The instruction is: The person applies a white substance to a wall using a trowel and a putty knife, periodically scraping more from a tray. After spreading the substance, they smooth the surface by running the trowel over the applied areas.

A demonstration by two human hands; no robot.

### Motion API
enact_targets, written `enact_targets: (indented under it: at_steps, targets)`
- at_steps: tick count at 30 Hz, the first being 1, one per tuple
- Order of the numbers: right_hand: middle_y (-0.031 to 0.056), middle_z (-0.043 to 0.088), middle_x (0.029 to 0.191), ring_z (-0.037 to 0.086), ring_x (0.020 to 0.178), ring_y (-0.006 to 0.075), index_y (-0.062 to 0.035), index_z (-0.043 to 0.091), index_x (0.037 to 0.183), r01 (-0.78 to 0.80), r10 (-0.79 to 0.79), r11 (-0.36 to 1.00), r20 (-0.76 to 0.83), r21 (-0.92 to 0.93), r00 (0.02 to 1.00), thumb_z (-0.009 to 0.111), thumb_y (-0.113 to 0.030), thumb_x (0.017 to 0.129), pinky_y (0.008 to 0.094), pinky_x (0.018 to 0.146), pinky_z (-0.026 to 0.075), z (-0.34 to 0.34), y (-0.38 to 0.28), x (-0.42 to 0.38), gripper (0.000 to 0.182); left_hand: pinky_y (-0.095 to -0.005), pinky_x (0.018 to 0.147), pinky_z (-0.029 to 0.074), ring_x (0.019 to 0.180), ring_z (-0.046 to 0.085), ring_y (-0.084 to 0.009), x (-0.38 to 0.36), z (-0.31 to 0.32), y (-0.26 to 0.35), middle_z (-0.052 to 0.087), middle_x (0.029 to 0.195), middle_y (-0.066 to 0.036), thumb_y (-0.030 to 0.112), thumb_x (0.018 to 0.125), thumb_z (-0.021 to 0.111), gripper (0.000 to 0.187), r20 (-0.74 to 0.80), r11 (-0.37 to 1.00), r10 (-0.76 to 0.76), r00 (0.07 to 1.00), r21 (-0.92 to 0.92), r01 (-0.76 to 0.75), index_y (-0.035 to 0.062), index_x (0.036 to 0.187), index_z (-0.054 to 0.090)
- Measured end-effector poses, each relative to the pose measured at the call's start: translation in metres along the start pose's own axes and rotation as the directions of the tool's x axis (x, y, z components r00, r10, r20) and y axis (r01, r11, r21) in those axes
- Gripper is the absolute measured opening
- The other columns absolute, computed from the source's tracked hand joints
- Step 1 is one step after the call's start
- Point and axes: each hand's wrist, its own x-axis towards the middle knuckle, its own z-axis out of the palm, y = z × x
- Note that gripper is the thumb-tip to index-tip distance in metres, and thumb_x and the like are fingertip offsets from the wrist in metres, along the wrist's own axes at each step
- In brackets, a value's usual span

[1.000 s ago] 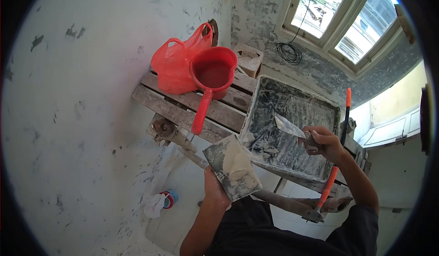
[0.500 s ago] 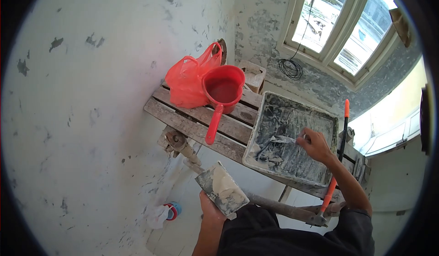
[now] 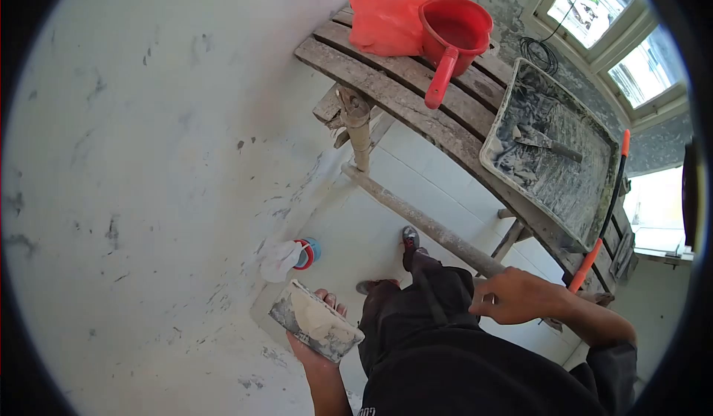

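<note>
My left hand (image 3: pixel 318 351) is closed around a rectangular putty board (image 3: pixel 316 321) from below, fingertips showing at its far edge. Cream-coloured putty lies smeared over the grey board. In front of my dark shorts hovers my right hand (image 3: pixel 520 297), its fingers curled in and nothing visible in them. A putty knife (image 3: pixel 546 144) rests in the smeared, shallow tray (image 3: pixel 536 197), its blade toward the left and its dark handle toward the right. The tray sits on a slatted wooden bench (image 3: pixel 405 93).
On the bench are a red plastic bag (image 3: pixel 386 18) and a red dipper (image 3: pixel 449 48). A long orange-and-black handled tool (image 3: pixel 613 200) leans by the tray. On the floor stands a small blue-and-red bucket (image 3: pixel 306 254) beside a white bag (image 3: pixel 280 260). A patchy wall (image 3: pixel 148 178) rises at left.
My right hand has let go of the putty knife, which now lies in the tray, and has drawn back toward my body. The view has swung left and down; the left hand still holds the board.
</note>
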Motion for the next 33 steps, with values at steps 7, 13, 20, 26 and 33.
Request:
enact_targets:
  at_steps: [7, 13, 20, 26, 33]
  targets:
    - [0.0229, 0.072, 0.083, 0.071, 0.087, 0.0431, -0.0050, 0.077, 0.096, 0.121, -0.079, 0.952, 0.156, -0.282, 0.985, 0.063, -0.028, 0.093, 0.0491, 0.082, 0.055, 0.128, -0.028, 0.061, 0.026, -0.0391, 0.084, 0.040, 0.097, 0.048, -0.0238, -0.083, -0.072, 0.059, 0.053, 0.110, -0.009, 0.044, 0.095, 0.056, 0.042, -0.134, 0.973, 0.188, 0.973, -0.112, -0.203, 0.0120, 0.122, 0.059]
    - [0.0173, 0.074, 0.088, 0.072, 0.089, 0.0295, -0.0037, 0.074, 0.090, 0.078, 0.108, 0.945, 0.528, -0.318, 0.843, 0.062, -0.029, 0.094, 0.0399, 0.079, 0.055, 0.195, -0.082, 0.075, 0.028, -0.0385, 0.083, 0.040, 0.095, 0.048, -0.0242, -0.160, -0.141, 0.108, 0.055, 0.108, -0.010, 0.037, 0.099, 0.052, 0.034, -0.251, 0.933, 0.269, 0.930, -0.173, -0.317, 0.0092, 0.117, 0.061]
    - [0.0074, 0.058, 0.073, 0.057, 0.071, 0.0218, -0.0050, 0.071, 0.088, 0.127, -0.025, 0.985, 0.622, -0.120, 0.782, 0.065, -0.043, 0.096, 0.0353, 0.068, 0.044, 0.238, -0.186, 0.057, 0.039, -0.0463, 0.088, 0.051, 0.100, 0.058, -0.0281, -0.195, -0.206, 0.145, 0.059, 0.112, -0.013, 0.037, 0.098, 0.042, 0.044, -0.233, 0.919, 0.270, 0.934, -0.227, -0.322, 0.0070, 0.127, 0.058]
    - [0.0087, 0.068, 0.081, 0.064, 0.077, 0.0215, -0.0076, 0.074, 0.096, 0.274, -0.084, 0.932, 0.595, -0.238, 0.799, 0.062, -0.039, 0.098, 0.0354, 0.072, 0.048, 0.227, -0.199, 0.018, 0.034, -0.0425, 0.085, 0.046, 0.099, 0.052, -0.0259, -0.179, -0.198, 0.149, 0.056, 0.111, -0.013, 0.041, 0.098, 0.048, 0.043, -0.161, 0.941, 0.249, 0.955, -0.192, -0.277, 0.0079, 0.124, 0.058]
    - [0.0058, 0.069, 0.080, 0.064, 0.078, 0.0128, -0.0024, 0.074, 0.097, 0.016, 0.017, 0.999, 0.759, -0.036, 0.651, 0.052, -0.024, 0.105, 0.0310, 0.072, 0.048, 0.169, -0.071, -0.043, 0.032, -0.0421, 0.085, 0.046, 0.098, 0.052, -0.0255, -0.139, -0.183, 0.114, 0.055, 0.112, -0.012, 0.042, 0.097, 0.046, 0.047, -0.044, 0.961, 0.216, 0.976, -0.169, -0.220, 0.0059, 0.127, 0.055]
